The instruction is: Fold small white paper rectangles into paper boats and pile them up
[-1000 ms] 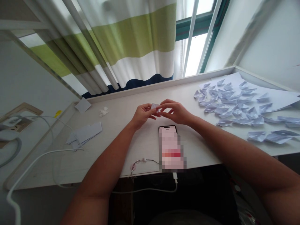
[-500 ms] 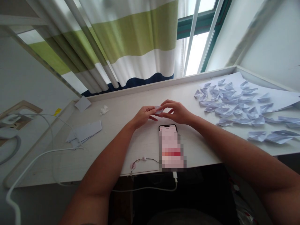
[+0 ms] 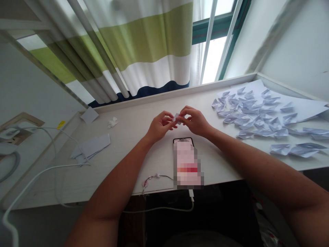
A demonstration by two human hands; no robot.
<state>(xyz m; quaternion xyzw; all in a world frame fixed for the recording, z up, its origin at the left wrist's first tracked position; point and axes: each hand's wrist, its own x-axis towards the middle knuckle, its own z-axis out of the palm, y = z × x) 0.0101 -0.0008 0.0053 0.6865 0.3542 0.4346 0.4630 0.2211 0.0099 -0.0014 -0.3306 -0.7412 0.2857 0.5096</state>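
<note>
My left hand [image 3: 159, 125] and my right hand [image 3: 194, 120] meet above the middle of the white desk [image 3: 128, 144]. Both pinch a small folded piece of white paper [image 3: 177, 117] between their fingertips, a little above the desk top. A phone [image 3: 186, 161] lies flat on the desk just below my hands, with a cable plugged into its near end.
Several folded paper boats [image 3: 253, 115] lie spread over the right of the desk, on a large white sheet [image 3: 305, 106]. A stack of cut paper pieces [image 3: 91, 146] and a crumpled scrap [image 3: 112, 121] lie at the left. White cables [image 3: 51, 168] run across the left side. A striped curtain [image 3: 144, 44] hangs behind.
Both hands have lifted slightly and drawn their fingertips tighter together on the small paper. The rest of the desk is as before.
</note>
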